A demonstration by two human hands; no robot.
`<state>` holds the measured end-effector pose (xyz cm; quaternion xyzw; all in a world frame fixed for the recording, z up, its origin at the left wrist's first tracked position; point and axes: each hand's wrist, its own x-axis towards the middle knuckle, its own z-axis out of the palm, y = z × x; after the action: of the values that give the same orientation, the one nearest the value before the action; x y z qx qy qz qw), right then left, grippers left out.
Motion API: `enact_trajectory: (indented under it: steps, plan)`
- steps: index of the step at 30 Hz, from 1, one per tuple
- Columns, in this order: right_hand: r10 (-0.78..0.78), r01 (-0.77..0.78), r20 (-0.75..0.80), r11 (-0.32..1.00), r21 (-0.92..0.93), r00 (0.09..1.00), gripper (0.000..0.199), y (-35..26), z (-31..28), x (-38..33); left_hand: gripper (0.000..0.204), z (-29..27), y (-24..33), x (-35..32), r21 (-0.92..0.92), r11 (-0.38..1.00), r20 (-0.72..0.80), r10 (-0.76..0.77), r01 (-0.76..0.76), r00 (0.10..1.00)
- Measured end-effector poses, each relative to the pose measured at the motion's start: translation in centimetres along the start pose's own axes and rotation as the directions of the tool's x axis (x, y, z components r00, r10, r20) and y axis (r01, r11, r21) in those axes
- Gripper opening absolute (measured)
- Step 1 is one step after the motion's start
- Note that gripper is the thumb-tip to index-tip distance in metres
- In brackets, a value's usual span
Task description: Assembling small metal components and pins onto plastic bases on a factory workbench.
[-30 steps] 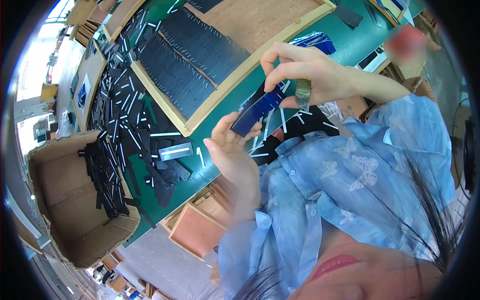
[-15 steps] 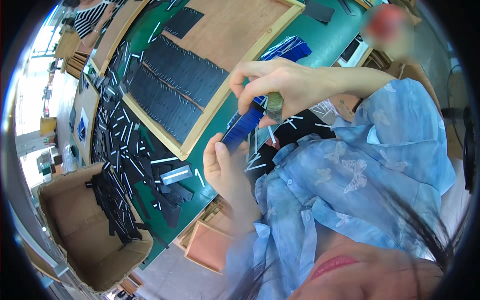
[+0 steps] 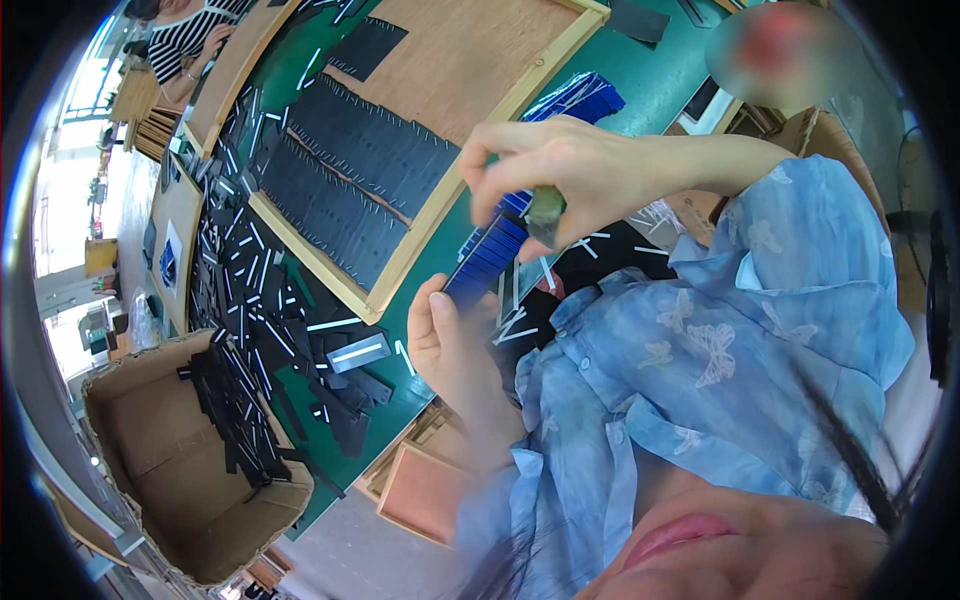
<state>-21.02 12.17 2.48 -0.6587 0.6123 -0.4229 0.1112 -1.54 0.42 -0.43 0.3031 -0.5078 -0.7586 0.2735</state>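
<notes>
A stack of narrow dark blue strips (image 3: 488,250), probably solar-cell pieces, slants between my two hands above the table's near edge. Its lower end is pinched between the thumb and fingers of my left hand (image 3: 448,335). At its upper end, the curled fingers of my right hand (image 3: 560,178) close over the strips. A greenish, shiny piece (image 3: 546,214) sits at the right thumb; whether it is a wrap or a separate item is unclear. Beyond my hands lies a wooden-framed board (image 3: 470,85) with rows of dark panels (image 3: 340,190) edged by short pale tabs.
More blue strips (image 3: 590,98) lie beyond my right wrist. Black and white scraps (image 3: 250,270) cover the green table (image 3: 398,390) on the left. A cardboard box (image 3: 165,425) holding black strips stands lower left. A person in a striped top (image 3: 185,45) sits at the far left.
My right fingers have shifted slightly along the blue strips, and more of the strips' blue faces shows. My left hand keeps its pinch. The whole view has moved a little.
</notes>
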Motion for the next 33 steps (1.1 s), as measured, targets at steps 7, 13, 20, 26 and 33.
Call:
enact_trajectory:
  steps: [7, 13, 20, 26, 33]
  plan:
    - [0.152, -0.138, -0.183, 0.986, 0.091, 0.971, 0.043, 1.9, 2.9, 0.5, 0.027, 1.9, -0.3, -1.1, 0.235, 0.963, -0.091, 0.158, -0.133, 0.983]
    - [0.306, -0.309, -0.094, 0.951, -0.016, 0.947, 0.040, 1.9, 1.5, 0.5, 0.026, 1.6, 0.6, -1.1, 0.167, 0.982, -0.099, 0.111, -0.093, 0.989]
    - [0.237, -0.246, 0.070, 0.887, 0.390, 0.969, 0.016, 1.2, 0.6, 0.9, 0.016, -0.7, -1.3, 1.5, 0.550, 0.758, -0.036, 0.440, -0.350, 0.897]
    - [0.163, -0.116, -0.044, 0.843, 0.526, 0.986, 0.035, 2.3, 1.6, 1.4, 0.017, 0.0, 0.4, 3.3, -0.215, 0.964, 0.214, -0.109, 0.156, 0.971]
    - [0.275, -0.268, -0.149, 0.961, 0.065, 0.950, 0.031, 10.9, -3.0, 8.0, 0.055, -0.4, -2.8, 3.5, -0.218, 0.974, 0.182, -0.026, 0.066, 0.983]
